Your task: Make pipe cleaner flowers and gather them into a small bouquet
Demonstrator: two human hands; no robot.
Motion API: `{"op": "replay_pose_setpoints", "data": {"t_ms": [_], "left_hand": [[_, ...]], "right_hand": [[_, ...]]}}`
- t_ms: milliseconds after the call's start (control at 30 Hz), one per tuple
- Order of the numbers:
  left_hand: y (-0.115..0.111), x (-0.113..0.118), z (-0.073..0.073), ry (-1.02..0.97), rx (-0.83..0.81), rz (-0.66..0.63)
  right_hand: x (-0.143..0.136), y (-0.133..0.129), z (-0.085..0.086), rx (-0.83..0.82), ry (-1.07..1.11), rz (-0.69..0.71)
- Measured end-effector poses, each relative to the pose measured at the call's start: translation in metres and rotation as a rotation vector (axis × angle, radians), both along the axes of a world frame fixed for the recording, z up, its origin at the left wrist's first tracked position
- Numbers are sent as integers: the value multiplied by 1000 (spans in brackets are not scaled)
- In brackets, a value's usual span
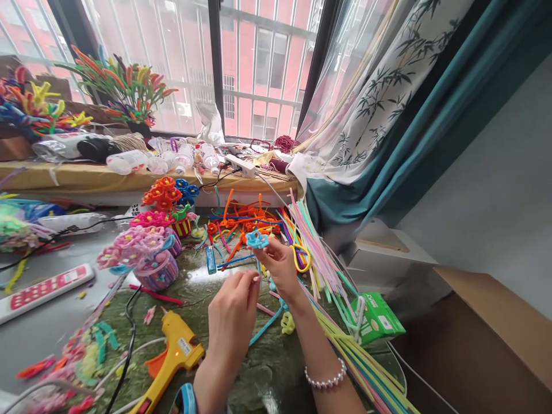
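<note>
Pinched in the fingertips of my right hand (282, 270) is a light blue pipe-cleaner flower (257, 239), raised above the table with its petals facing up. My left hand (233, 307) is closed just below and to the left of it, thumb and fingers pressed together. What those fingers hold, if anything, is hidden. A yellow hot glue gun (179, 345) lies left of my left wrist, its small light lit. Under my hands rest a blue pipe-cleaner piece (265, 328) and a pale yellow-green pipe-cleaner flower (287, 323).
Pots of pink flowers (157, 270) and orange flowers (163, 194) stand at the left. Loose pipe cleaners (317, 241) spread along the right, near a green box (379, 317). A blue lighter (210, 260) lies ahead. A white remote (47, 292) and black cable (127, 351) are left.
</note>
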State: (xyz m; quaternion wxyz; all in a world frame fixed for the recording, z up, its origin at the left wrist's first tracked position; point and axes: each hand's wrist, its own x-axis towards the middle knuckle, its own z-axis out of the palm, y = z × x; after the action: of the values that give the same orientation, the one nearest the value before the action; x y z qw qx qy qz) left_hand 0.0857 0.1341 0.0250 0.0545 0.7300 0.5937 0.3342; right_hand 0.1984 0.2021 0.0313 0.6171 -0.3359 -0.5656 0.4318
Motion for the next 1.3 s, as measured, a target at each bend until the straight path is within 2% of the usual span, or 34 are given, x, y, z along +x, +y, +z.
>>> {"op": "replay_pose_setpoints", "data": {"t_ms": [200,300,433,600,1000,1300], "left_hand": [[-22,6,-6,73,-14,-97],[-24,-1,-4,-30,36,-10],[-12,-12,10,-235,153,125],[0,-12,25,-340,276,100],[4,-9,34,-397,352,8],[8,-10,27,-457,291,10]], "right_hand": [[7,-4,2,125,-72,-76],[5,-9,5,186,-126,-125],[-1,-16,9,242,-119,-117],[-10,-20,8,221,-56,-35],[-8,-15,5,141,16,49],[-6,-11,0,130,56,114]]}}
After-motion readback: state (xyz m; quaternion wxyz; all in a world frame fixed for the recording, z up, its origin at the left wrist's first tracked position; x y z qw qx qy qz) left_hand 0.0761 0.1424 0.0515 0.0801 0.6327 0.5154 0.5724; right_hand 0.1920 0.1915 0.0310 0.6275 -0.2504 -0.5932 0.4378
